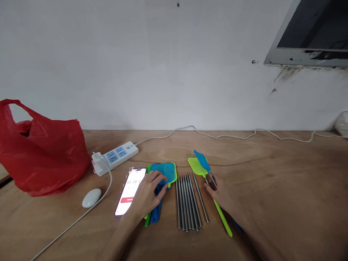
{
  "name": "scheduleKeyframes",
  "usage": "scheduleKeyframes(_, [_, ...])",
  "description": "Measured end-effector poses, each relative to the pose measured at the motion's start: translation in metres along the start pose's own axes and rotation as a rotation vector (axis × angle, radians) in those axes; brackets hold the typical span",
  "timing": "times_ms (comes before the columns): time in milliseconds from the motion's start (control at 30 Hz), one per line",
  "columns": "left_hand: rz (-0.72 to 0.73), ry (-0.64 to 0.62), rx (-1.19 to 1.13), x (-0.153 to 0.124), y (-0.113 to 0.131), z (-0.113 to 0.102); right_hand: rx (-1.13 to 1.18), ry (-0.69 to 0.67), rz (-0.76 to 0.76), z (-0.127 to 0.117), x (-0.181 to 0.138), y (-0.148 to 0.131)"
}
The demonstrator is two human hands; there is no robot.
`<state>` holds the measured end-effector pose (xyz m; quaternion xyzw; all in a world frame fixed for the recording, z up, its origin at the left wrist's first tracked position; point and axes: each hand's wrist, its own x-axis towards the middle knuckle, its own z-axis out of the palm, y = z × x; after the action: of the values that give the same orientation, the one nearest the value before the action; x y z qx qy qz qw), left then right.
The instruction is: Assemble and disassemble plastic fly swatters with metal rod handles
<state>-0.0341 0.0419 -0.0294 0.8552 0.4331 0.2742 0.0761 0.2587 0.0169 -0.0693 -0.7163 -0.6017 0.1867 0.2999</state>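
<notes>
My left hand (152, 190) is over a pile of fly swatter parts, its fingers curled towards the thumb; what it grips, if anything, is hidden. Blue and green mesh swatter heads (168, 171) show beyond its fingers, and blue handles (156, 214) stick out below. My right hand (220, 192) is closed around the metal shaft of a blue fly swatter (201, 160), whose head tilts over a green one. That green fly swatter (223, 219) lies slanted under my right fingers. Several metal rods (187, 203) lie side by side between my hands, one slightly apart at the right.
A lit phone (130, 192) with a running timer lies left of my left hand. Farther left are a white mouse-shaped object (91, 198), a power strip (116, 157) and a red plastic bag (43, 156). A white cable (217, 136) runs along the wall.
</notes>
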Motion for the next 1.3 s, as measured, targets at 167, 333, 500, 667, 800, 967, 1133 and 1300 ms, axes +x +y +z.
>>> scheduleKeyframes(167, [0.058,-0.069,-0.003,-0.002,0.003,0.0,0.22,0.04,0.034,-0.007,0.0,-0.002])
scheduleKeyframes(333, [0.063,-0.148,0.03,-0.003,0.004,0.001,0.546,-0.045,0.114,-0.01,0.002,-0.011])
scheduleKeyframes(500, [0.055,-0.103,-0.004,-0.002,0.003,0.001,0.849,-0.059,0.245,-0.01,0.004,-0.022])
scheduleKeyframes(667, [0.018,-0.047,-0.169,0.0,0.016,-0.002,1.056,-0.037,0.338,-0.016,0.002,-0.033])
scheduleKeyframes(800, [-0.086,-0.098,-0.292,-0.012,0.047,-0.002,1.177,-0.086,0.319,-0.022,-0.008,-0.042])
scheduleKeyframes(967, [-0.286,-0.166,-0.43,-0.034,0.082,0.004,1.244,-0.134,0.268,-0.022,-0.025,-0.057])
scheduleKeyframes(1133, [-0.314,-0.182,-0.434,-0.035,0.089,0.012,1.122,-0.276,0.119,-0.02,-0.038,-0.071])
scheduleKeyframes(1300, [-0.258,-0.214,-0.314,-0.031,0.076,-0.001,0.491,-0.559,-0.091,-0.051,-0.052,-0.064])
